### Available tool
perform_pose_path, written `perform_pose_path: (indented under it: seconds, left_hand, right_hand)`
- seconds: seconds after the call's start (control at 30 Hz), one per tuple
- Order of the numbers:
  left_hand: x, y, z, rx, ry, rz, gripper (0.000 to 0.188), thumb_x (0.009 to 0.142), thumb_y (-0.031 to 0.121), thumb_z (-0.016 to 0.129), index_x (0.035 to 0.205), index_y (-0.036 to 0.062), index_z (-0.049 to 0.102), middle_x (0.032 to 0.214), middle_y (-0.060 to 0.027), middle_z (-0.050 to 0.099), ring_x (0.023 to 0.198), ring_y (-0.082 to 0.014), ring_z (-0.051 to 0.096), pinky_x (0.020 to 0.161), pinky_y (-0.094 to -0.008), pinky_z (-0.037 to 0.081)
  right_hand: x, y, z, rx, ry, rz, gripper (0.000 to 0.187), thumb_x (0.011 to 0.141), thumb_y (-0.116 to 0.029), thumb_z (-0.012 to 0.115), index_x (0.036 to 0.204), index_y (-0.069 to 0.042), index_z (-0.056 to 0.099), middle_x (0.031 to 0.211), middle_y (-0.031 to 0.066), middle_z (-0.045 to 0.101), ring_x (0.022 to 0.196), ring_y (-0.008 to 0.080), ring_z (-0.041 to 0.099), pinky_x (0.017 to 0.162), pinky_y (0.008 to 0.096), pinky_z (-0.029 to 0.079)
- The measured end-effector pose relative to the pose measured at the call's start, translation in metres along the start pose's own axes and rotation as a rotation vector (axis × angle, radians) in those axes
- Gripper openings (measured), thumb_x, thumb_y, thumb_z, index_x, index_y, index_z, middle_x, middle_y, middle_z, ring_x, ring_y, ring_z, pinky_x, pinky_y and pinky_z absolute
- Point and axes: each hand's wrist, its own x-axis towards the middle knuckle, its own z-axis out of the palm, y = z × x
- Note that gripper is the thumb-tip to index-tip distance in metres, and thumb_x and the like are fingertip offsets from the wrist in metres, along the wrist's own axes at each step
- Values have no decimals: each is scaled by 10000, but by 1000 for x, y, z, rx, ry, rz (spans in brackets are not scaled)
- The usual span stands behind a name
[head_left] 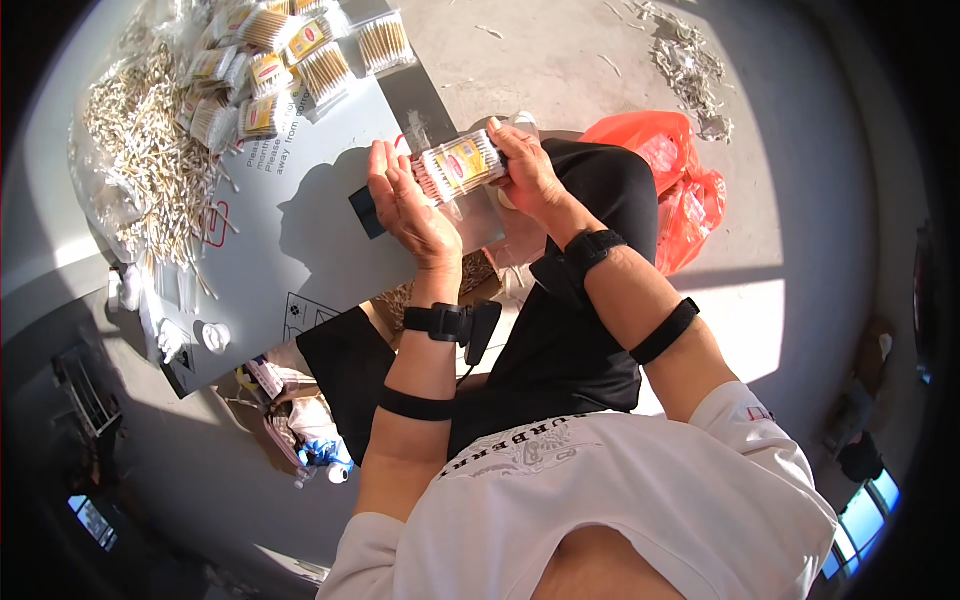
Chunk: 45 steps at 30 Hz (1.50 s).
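Observation:
A clear pack of cotton swabs (464, 163) with a yellow and red label is held above the near right edge of the table. My right hand (528, 172) grips its right end, thumb on top. At the other end, my left hand (414, 218) has its fingers stretched out and together, its palm side against the swab tips. Beyond my hands, several filled swab packs (325, 75) lie heaped on the table. A large pile of loose cotton swabs (150, 165) spreads at the far left, partly in clear plastic.
The grey table (345, 275) carries a small white round object (215, 337) near its left corner. A cardboard box (385, 315) with swabs sits below the table's near edge. An orange-red plastic bag (692, 205) stands right of my knee. Scraps (690, 70) litter the floor beyond.

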Motion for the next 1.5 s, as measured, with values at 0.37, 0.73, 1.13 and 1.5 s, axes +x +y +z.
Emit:
perform_pose_path:
  seconds: [0.37, 0.73, 1.13, 1.5]
  left_hand:
    - [1, -3, 3, 3, 9, 24, 625, 1002, 415, 392, 1381, -76, 313, 1409, -262, 376, 1333, -292, 361, 1138, -391, 247]
    - [-2, -2, 2, 82, -22, 51, 625, 1011, 376, 390, 1400, -96, 259, 1433, -272, 331, 1349, -310, 342, 1135, -404, 258]
    - [7, 0, -22, 419, -81, 209, 360, 928, 155, 551, 1240, -9, 480, 1267, -182, 498, 1164, -290, 487, 1021, -391, 386]
    - [18, 4, -42, 1138, -122, 327, 165, 668, 109, 761, 759, 125, 625, 906, -28, 599, 966, -275, 530, 848, -408, 419]
  right_hand:
    - [-1, 1, 4, -53, 29, 19, 270, 932, -384, 599, 845, -129, 605, 694, -42, 580, 528, 60, 509, 414, 213, 338]
    - [-2, 0, 2, -260, -1, -85, 390, 924, -501, 560, 824, -131, 626, 661, -55, 570, 541, 52, 506, 452, 210, 364]
    - [-7, -6, 7, -359, 34, -100, 433, 933, -519, 529, 797, -123, 638, 634, -55, 537, 549, 45, 454, 480, 225, 353]
    - [-5, -6, 6, -325, 36, -72, 418, 933, -508, 540, 805, -125, 647, 635, -64, 537, 546, 37, 449, 468, 221, 344]
